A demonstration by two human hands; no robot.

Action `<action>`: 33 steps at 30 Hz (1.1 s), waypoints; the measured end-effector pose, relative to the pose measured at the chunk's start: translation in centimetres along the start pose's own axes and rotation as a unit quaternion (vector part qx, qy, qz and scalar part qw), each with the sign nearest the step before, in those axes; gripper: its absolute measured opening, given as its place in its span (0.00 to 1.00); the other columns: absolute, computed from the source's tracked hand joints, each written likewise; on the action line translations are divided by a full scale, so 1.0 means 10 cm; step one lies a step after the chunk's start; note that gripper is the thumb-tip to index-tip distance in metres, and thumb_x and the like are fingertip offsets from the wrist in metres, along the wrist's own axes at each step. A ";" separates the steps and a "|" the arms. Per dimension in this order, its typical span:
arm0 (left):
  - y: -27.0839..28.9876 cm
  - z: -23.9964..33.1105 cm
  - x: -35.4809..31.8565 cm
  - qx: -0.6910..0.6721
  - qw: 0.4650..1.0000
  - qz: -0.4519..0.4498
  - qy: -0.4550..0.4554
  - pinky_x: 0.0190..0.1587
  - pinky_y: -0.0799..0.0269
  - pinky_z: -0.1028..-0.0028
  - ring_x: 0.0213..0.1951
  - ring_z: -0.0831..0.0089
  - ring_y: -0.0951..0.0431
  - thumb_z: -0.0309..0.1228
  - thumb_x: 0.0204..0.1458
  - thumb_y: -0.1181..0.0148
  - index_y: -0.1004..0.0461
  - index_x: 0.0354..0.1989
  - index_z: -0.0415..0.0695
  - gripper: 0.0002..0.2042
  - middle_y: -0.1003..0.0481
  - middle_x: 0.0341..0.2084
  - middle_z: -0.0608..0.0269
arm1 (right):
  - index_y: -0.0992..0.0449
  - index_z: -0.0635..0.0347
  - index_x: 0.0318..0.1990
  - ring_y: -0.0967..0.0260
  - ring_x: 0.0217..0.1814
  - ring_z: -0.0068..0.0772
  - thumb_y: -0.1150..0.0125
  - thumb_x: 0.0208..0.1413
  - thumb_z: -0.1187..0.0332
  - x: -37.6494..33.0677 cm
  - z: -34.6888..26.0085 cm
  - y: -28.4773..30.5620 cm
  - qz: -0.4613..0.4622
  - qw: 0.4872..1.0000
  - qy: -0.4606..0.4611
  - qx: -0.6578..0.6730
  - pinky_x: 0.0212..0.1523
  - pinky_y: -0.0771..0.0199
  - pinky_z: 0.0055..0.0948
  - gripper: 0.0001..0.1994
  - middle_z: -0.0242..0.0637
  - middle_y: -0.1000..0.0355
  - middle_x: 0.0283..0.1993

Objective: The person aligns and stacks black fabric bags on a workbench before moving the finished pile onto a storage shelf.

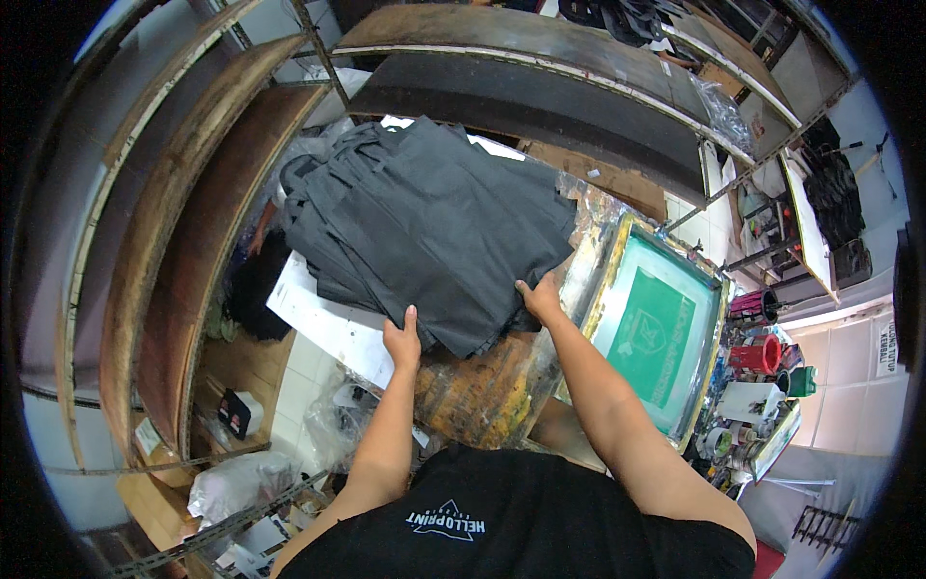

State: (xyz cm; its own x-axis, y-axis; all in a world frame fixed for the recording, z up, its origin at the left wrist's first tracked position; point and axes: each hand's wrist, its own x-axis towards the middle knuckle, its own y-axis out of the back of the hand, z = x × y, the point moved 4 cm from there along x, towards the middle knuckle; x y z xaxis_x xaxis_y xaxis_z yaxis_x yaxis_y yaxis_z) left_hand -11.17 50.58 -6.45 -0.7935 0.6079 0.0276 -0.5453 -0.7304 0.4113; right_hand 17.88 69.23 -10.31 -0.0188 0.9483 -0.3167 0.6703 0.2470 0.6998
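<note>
Left hand [402,340] and right hand [538,295] grip the near edge of the dark fabric stack [424,227]; fingers clamped.

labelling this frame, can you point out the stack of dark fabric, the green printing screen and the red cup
stack of dark fabric [434,232], head view, middle of the top piece
green printing screen [656,333], head view, centre of the green mesh
red cup [757,355], head view, its red side wall

To my right: green-meshed printing screen [659,333], red cup [759,354], tape rolls [719,442]. To my left: wooden shelves [193,251], white plastic bag [236,482].
</note>
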 end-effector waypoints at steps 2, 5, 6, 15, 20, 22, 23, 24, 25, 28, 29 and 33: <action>0.02 -0.03 -0.13 0.016 1.000 0.012 0.012 0.50 0.28 0.58 0.44 0.48 0.20 0.48 0.58 0.34 0.25 0.44 0.29 0.27 0.20 0.41 0.38 | 0.50 0.82 0.68 0.38 0.69 0.67 0.30 0.55 0.48 -0.02 0.00 0.02 0.002 1.000 0.016 0.003 0.69 0.37 0.46 0.50 0.73 0.40 0.67; 0.02 -0.13 -0.30 0.031 0.999 0.012 0.040 0.50 0.28 0.58 0.46 0.45 0.20 0.48 0.59 0.35 0.25 0.44 0.29 0.27 0.20 0.42 0.36 | 0.49 0.82 0.67 0.36 0.67 0.67 0.31 0.56 0.47 -0.03 -0.03 0.05 -0.005 1.000 0.030 -0.004 0.67 0.34 0.47 0.49 0.73 0.37 0.64; 0.01 -0.16 -0.33 0.025 0.999 0.016 0.041 0.50 0.28 0.58 0.46 0.45 0.20 0.48 0.60 0.35 0.25 0.45 0.29 0.27 0.20 0.43 0.36 | 0.48 0.82 0.67 0.35 0.66 0.67 0.32 0.57 0.47 -0.03 -0.04 0.05 -0.010 0.999 0.034 -0.008 0.66 0.33 0.47 0.48 0.73 0.36 0.64; 0.08 -0.55 -0.19 0.088 0.981 -0.081 0.150 0.47 0.26 0.59 0.43 0.48 0.20 0.63 0.65 0.57 0.27 0.50 0.29 0.39 0.21 0.42 0.36 | 0.37 0.82 0.60 0.32 0.65 0.65 0.40 0.61 0.41 0.11 -0.16 0.41 -0.106 0.985 0.040 -0.128 0.64 0.31 0.50 0.43 0.70 0.30 0.59; 0.81 -0.39 -0.33 0.003 0.993 0.100 0.058 0.46 0.27 0.61 0.43 0.58 0.24 0.49 0.70 0.55 0.31 0.55 0.38 0.24 0.26 0.42 0.47 | 0.33 0.73 0.61 0.24 0.53 0.61 0.40 0.62 0.45 -0.59 -0.47 1.22 0.006 0.992 0.061 -0.108 0.54 0.24 0.50 0.35 0.61 0.23 0.50; 0.99 -0.02 -0.42 0.111 0.972 0.151 -0.145 0.56 0.32 0.56 0.52 0.54 0.27 0.42 0.69 0.50 0.30 0.57 0.37 0.20 0.27 0.49 0.44 | 0.30 0.68 0.58 0.22 0.47 0.60 0.41 0.64 0.48 -0.99 -0.52 1.44 0.035 0.992 0.111 -0.039 0.50 0.23 0.50 0.29 0.57 0.21 0.45; 1.01 0.30 -0.44 0.136 0.961 0.129 -0.202 0.59 0.35 0.55 0.56 0.53 0.29 0.40 0.68 0.48 0.29 0.58 0.38 0.19 0.28 0.52 0.43 | 0.29 0.66 0.57 0.21 0.47 0.59 0.41 0.63 0.49 -1.18 -0.51 1.47 0.008 0.992 0.122 -0.028 0.49 0.23 0.50 0.27 0.56 0.21 0.45; 0.97 0.59 -0.44 0.160 0.947 0.101 -0.261 0.63 0.38 0.54 0.60 0.52 0.31 0.38 0.67 0.46 0.27 0.58 0.38 0.18 0.28 0.55 0.42 | 0.27 0.64 0.56 0.21 0.46 0.58 0.40 0.63 0.50 -1.38 -0.47 1.49 -0.016 0.992 0.128 -0.015 0.49 0.23 0.50 0.25 0.55 0.20 0.45; 0.88 0.83 -0.40 0.160 0.941 0.039 -0.295 0.64 0.39 0.53 0.61 0.51 0.32 0.37 0.67 0.45 0.26 0.57 0.39 0.17 0.29 0.56 0.43 | 0.26 0.61 0.55 0.21 0.46 0.56 0.40 0.63 0.51 -1.56 -0.42 1.48 -0.041 0.990 0.135 -0.001 0.48 0.23 0.50 0.23 0.53 0.20 0.44; 0.43 1.29 -0.21 0.171 0.896 -0.132 -0.389 0.69 0.44 0.50 0.67 0.46 0.37 0.36 0.64 0.42 0.22 0.55 0.43 0.15 0.31 0.63 0.49 | 0.22 0.61 0.52 0.21 0.44 0.54 0.39 0.63 0.53 -1.98 -0.19 1.22 -0.129 0.978 0.158 -0.037 0.48 0.23 0.49 0.21 0.50 0.20 0.44; 0.26 1.36 -0.13 0.184 0.871 -0.178 -0.419 0.71 0.47 0.48 0.69 0.44 0.40 0.37 0.63 0.41 0.21 0.54 0.45 0.15 0.32 0.65 0.51 | 0.22 0.61 0.51 0.21 0.44 0.54 0.39 0.63 0.53 -2.09 -0.15 1.15 -0.149 0.974 0.165 -0.045 0.48 0.23 0.49 0.20 0.50 0.20 0.44; -0.33 1.29 0.04 0.302 0.787 -0.247 -0.478 0.74 0.60 0.41 0.74 0.43 0.48 0.48 0.65 0.47 0.28 0.66 0.51 0.24 0.40 0.72 0.53 | 0.22 0.61 0.52 0.22 0.46 0.54 0.38 0.62 0.55 -2.37 -0.13 1.00 -0.185 0.964 0.189 -0.026 0.49 0.23 0.48 0.20 0.49 0.20 0.45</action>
State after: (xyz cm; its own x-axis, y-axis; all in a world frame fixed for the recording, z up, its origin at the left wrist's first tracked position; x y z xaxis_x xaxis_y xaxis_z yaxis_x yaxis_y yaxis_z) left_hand -6.23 57.26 3.99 0.1998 0.9383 0.2823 -0.2664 -0.2252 0.9372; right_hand 24.07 49.44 5.04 -0.5251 0.7959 -0.3015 0.5278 0.5824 0.6183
